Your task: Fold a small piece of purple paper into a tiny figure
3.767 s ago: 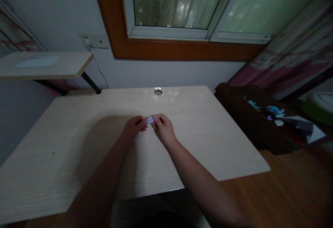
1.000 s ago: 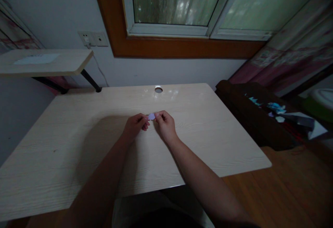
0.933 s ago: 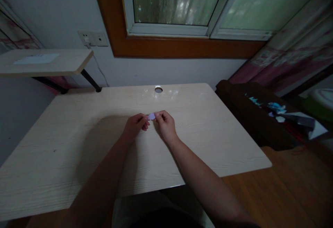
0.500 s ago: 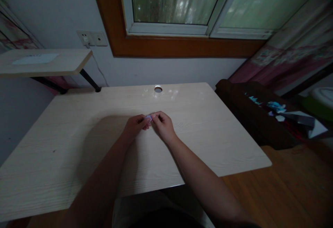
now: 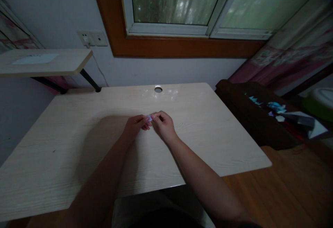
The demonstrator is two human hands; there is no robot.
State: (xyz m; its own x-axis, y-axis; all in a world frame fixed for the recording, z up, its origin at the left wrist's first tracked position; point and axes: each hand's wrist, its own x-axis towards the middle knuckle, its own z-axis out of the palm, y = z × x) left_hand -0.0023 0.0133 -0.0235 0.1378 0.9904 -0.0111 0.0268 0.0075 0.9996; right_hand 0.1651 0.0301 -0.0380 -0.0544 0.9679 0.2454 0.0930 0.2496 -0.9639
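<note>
Between my fingertips is a small piece of pale purple paper (image 5: pixel 149 118), mostly covered by the fingers. My left hand (image 5: pixel 136 124) pinches its left side, thumb on top and the other fingers curled beneath. My right hand (image 5: pixel 164 123) grips the right side between thumb and index finger. Both hands are close together over the middle of the pale wood-grain table (image 5: pixel 197 134). How the paper is folded is too small to make out.
A raised shelf (image 5: pixel 70 63) on black legs, bearing a pale sheet (image 5: pixel 36 59), stands at the back left. A round cable hole (image 5: pixel 158 89) lies near the table's back edge. Right of the table, a dark brown surface (image 5: pixel 241 106) carries crumpled blue paper (image 5: pixel 277 107) and other scraps.
Very little differs. My fingers have shifted slightly around the purple paper, which both hands still hold in the same spot.
</note>
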